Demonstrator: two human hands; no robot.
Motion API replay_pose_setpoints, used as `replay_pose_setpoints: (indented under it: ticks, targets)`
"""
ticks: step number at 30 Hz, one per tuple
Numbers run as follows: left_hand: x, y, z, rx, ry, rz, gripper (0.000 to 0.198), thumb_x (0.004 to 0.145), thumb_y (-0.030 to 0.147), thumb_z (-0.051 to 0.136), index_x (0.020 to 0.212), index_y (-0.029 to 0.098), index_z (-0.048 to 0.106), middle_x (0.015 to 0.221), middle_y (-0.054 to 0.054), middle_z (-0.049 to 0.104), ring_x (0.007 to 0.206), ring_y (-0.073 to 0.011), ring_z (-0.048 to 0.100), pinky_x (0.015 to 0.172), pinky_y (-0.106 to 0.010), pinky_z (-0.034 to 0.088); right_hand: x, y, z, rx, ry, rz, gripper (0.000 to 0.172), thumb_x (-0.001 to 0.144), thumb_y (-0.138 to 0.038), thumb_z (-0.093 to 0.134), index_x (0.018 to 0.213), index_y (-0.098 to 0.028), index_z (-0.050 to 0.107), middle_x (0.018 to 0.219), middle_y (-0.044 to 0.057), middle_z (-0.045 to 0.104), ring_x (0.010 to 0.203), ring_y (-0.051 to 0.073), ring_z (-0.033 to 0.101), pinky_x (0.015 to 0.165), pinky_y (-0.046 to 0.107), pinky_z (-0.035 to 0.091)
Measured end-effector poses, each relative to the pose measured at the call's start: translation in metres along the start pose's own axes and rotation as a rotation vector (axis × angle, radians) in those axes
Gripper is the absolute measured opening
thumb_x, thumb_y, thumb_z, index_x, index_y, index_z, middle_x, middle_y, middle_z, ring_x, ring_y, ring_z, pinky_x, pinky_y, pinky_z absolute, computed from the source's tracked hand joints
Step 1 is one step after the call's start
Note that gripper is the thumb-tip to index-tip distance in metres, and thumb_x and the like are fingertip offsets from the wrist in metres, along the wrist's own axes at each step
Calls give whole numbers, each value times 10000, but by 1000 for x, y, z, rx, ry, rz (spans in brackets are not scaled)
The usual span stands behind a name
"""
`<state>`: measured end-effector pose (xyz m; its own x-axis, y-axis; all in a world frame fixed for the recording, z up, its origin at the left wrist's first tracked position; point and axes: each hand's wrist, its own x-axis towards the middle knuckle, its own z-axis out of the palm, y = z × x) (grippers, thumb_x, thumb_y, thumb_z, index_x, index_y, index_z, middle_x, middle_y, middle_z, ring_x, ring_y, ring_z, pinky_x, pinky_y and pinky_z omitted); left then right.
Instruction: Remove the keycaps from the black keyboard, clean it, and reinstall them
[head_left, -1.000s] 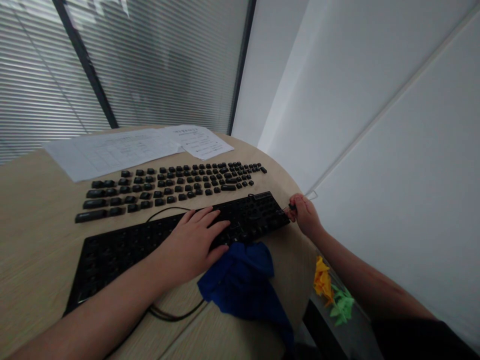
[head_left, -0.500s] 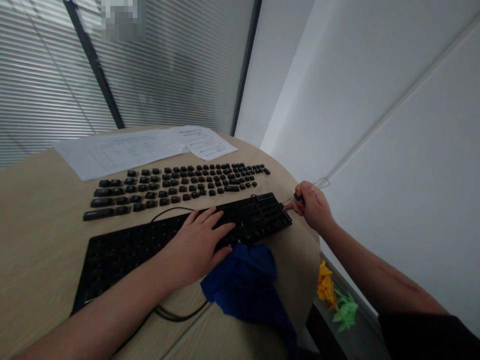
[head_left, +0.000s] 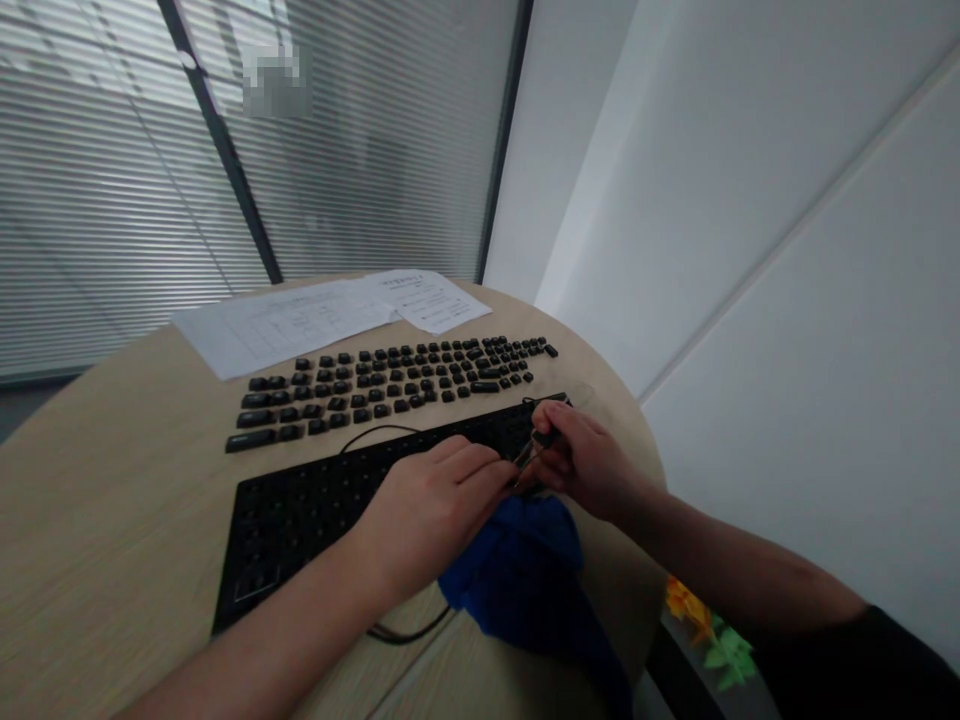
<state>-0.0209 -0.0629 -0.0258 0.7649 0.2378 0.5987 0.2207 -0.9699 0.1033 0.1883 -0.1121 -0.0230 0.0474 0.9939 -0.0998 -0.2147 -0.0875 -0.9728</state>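
A black keyboard [head_left: 300, 510] lies at a slant across the table, with most of its keycaps off. In my right hand [head_left: 581, 455], over the keyboard's right part, is a wire keycap puller [head_left: 545, 437]. Its thin wire prongs point left toward my left hand [head_left: 442, 505]. The fingers of that left hand are drawn together at the prong tips; whatever they pinch is too small and hidden to make out. A crumpled blue cloth [head_left: 525, 570] lies just below both hands, against the keyboard's near edge.
Several rows of loose black keycaps [head_left: 395, 376] are laid out behind the keyboard. Printed sheets [head_left: 300, 318] lie farther back on the round wooden table [head_left: 97, 480]. A black cable [head_left: 412, 636] loops by the cloth. Orange and green paper pieces [head_left: 727, 650] sit below the table's right edge.
My right hand has brought the keycap puller leftward from beyond the keyboard's right end to my left hand. The left hand's spread fingers have lifted and closed together. The view has shifted slightly.
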Motion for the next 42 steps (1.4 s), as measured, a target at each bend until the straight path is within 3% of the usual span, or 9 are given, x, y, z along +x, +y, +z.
replay_pose_setpoints:
  ticks: [4, 8, 13, 18, 24, 32, 36, 40, 42]
  targets:
    - [2, 0, 0, -57, -149, -68, 123, 995, 194, 571, 968, 193, 691, 918, -39, 720, 848, -201, 679, 722, -318, 576, -1, 1, -4, -87, -103, 35, 390, 896, -610, 603, 802, -254, 478, 460, -102, 421, 412, 131, 506, 483, 264, 501]
    - [0, 0, 1, -116, -243, -56, 61, 943, 190, 619, 962, 193, 677, 925, -37, 706, 849, -198, 679, 710, -304, 563, 0, -1, -8, -188, -140, 24, 429, 865, -635, 646, 758, -236, 527, 514, -73, 466, 450, 121, 489, 527, 280, 542]
    - [-1, 3, -3, -202, -59, 5, 73, 917, 171, 613, 978, 187, 651, 911, -34, 689, 811, -187, 665, 678, -288, 549, 2, -9, -18, -207, -123, 67, 486, 886, -692, 583, 742, -230, 537, 535, -59, 466, 464, 126, 463, 518, 283, 504]
    - [-1, 4, -9, -195, 81, 36, 111, 931, 161, 602, 1034, 186, 638, 934, -40, 694, 822, -181, 673, 688, -276, 558, -7, -17, -29, -489, -170, -175, 597, 976, -705, 497, 712, -185, 623, 709, 23, 590, 691, 148, 556, 677, 285, 478]
    - [0, 5, -8, -180, 117, 77, 110, 961, 148, 574, 1053, 185, 622, 936, -38, 703, 804, -175, 681, 680, -275, 567, -23, -18, -16, -552, -336, -132, 384, 969, -547, 633, 1098, -191, 698, 847, 10, 636, 728, 137, 550, 677, 276, 449]
    - [-1, 4, -5, -148, 107, 94, 91, 1006, 171, 542, 1052, 195, 616, 917, -30, 705, 777, -174, 678, 655, -279, 561, -18, -21, -8, -656, -393, -104, 273, 813, -403, 823, 948, -177, 748, 767, -17, 665, 660, 116, 548, 631, 250, 430]
    - [-3, 2, -3, -111, 116, 55, 158, 1030, 258, 554, 1159, 183, 604, 981, -51, 727, 826, -190, 710, 674, -295, 583, 11, -32, -39, -825, -323, -166, 301, 817, -410, 820, 1021, -192, 777, 790, 2, 715, 677, 139, 606, 637, 257, 466]
    - [-4, -4, -4, -72, 72, -6, 160, 1041, 281, 519, 1126, 197, 625, 912, -35, 724, 761, -186, 703, 637, -292, 554, 80, -44, -100, -1205, 34, -275, 215, 858, -318, 771, 1024, -186, 801, 870, 49, 771, 742, 172, 664, 711, 288, 504]
    - [-3, -7, -5, -68, 26, -25, 160, 1044, 271, 495, 1014, 206, 638, 815, -12, 695, 689, -172, 675, 588, -277, 506, 115, -41, -127, -1389, 100, -243, 165, 862, -253, 759, 1001, -184, 812, 905, 64, 789, 778, 186, 690, 751, 296, 515]
